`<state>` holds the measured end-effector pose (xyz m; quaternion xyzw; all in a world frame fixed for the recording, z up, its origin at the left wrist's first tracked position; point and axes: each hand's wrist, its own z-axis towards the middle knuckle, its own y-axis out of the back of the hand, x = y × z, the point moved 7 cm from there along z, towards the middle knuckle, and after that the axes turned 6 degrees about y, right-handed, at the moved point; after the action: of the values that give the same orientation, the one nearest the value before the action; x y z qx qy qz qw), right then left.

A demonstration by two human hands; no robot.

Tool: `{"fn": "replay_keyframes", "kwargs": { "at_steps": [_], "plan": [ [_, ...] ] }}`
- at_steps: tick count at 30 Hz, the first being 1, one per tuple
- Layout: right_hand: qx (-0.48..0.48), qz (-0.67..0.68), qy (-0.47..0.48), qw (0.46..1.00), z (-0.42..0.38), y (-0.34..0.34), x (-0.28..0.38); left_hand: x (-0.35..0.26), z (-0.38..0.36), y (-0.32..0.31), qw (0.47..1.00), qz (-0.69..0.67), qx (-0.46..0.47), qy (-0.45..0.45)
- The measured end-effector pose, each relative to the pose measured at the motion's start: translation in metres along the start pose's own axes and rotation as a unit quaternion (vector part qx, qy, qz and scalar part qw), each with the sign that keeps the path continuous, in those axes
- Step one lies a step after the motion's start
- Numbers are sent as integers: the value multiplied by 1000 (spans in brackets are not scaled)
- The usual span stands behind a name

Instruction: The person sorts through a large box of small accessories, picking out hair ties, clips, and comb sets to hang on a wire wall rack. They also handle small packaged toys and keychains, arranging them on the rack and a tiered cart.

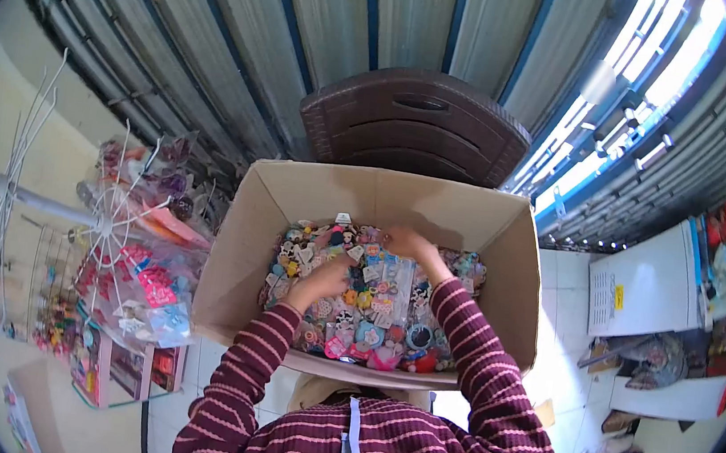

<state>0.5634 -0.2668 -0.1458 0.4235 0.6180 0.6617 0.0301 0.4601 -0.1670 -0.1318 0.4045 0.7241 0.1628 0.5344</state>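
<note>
A large open cardboard box (223,278) stands in front of me, with many small colourful trinkets (317,313) heaped inside, several of them in clear packets. My left hand (326,278) reaches into the left half of the heap, its fingers bent together beside a small white card (356,251). Farther back, near the far wall of the box, my right hand (408,243) has its fingers curled down against the trinkets. What either hand pinches is too small to make out. Between my forearms lie clear plastic packets (390,285), and pink and red pieces (384,359) lie along the near side.
A brown plastic chair (416,116) is behind the box, in front of a corrugated metal shutter (414,17). On the left, a wire rack (105,228) carries hanging bagged goods. A white carton (648,281) and other goods stand at the right.
</note>
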Motion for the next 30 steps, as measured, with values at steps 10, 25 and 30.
{"fn": "replay_keyframes", "kwargs": {
  "at_steps": [10,25,30],
  "plan": [
    [-146,158,7,977,12,-85,-37,52,-4,-101,991,112,51,-58],
    [-248,226,-107,936,74,-118,-40,54,11,-93,988,135,43,-55],
    [-212,299,-84,927,81,-128,-48,36,-1,-80,991,127,25,14]
  ]
}}
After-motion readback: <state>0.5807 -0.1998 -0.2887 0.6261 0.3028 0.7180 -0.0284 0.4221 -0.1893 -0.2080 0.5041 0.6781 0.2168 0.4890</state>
